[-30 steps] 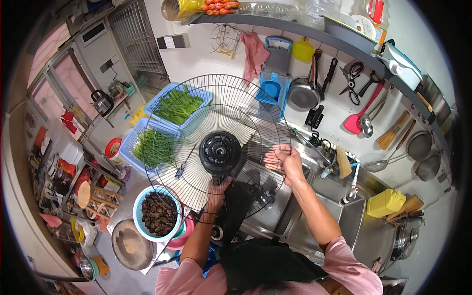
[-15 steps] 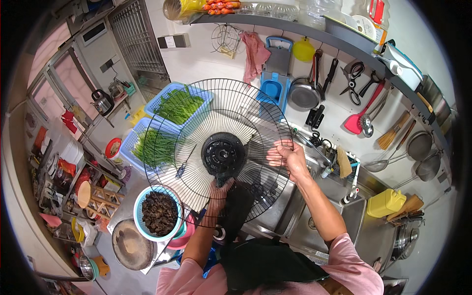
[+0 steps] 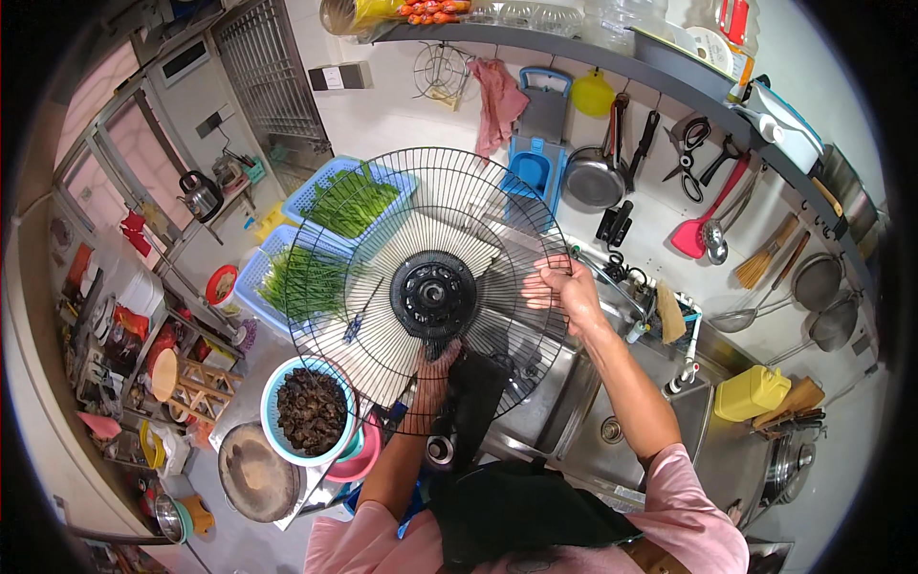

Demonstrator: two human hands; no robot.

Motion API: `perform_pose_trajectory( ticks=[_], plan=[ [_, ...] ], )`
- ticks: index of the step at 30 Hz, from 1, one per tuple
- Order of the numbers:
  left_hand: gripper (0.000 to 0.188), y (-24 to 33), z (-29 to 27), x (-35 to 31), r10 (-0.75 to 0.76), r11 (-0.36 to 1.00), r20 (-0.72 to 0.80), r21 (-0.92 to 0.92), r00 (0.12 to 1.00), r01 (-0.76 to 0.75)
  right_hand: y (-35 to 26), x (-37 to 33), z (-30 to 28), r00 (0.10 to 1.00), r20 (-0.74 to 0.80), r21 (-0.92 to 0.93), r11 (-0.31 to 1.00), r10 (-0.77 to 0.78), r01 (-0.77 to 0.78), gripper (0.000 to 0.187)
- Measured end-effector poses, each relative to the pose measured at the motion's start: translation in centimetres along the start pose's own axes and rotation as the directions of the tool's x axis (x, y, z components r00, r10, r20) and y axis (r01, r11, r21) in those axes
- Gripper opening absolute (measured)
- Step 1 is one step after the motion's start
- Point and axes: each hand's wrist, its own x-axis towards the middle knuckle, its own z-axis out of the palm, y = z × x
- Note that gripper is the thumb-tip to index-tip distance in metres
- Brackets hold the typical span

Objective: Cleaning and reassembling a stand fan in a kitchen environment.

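Note:
A round black wire fan guard, with a dark motor hub at its middle, stands across the centre of the view. My right hand is closed around the guard's right rim, its fingers curled behind the wires. Just below the hub, my left hand grips the dark neck of the fan; the guard's wires and the neck partly hide its fingers. Through the wires, a pale ribbed board and two blue baskets of greens show behind the fan.
At lower left stand a light-blue basin of dark wet food and a round wooden chopping board. The metal sink lies to the right. Pans, a red spatula and strainers hang on the wall; a yellow jug is at far right.
The fan has shifted slightly upward, its hub a little higher in view. Both hands keep their holds; my left hand has moved up slightly with the neck.

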Motion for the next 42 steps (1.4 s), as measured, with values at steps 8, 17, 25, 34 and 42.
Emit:
perform_pose_trajectory(
  ticks=[8,17,25,34,42],
  plan=[
    [0.021,-4.0,-0.6,1.1,-0.091,0.951,-0.046,-0.301,0.995,0.073,-0.3,0.4,0.6,1.0,-0.001,-0.026,0.999,0.031,-0.031,0.016],
    [0.025,-4.6,-0.6,1.1,0.017,0.989,-0.096,-0.145,0.995,-0.03,-0.2,0.8,0.9,0.998,-0.028,-0.05,0.997,0.054,-0.055,0.014],
    [0.026,-3.6,0.6,0.1,-0.001,0.989,-0.048,-0.145,0.999,-0.006,0.0,1.2,0.5,0.994,-0.027,-0.081,0.991,0.106,-0.108,0.014],
    [0.026,-2.6,1.0,0.1,-0.041,0.96,-0.045,-0.28,0.998,0.027,0.2,3.0,0.7,0.997,-0.013,-0.116,0.991,0.071,-0.072,0.014],
    [0.026,-5.1,0.5,0.0,-0.126,0.913,-0.072,-0.399,0.99,0.087,1.9,3.7,0.5,0.99,-0.026,-0.104,0.984,0.14,-0.142,0.016]
  ],
)
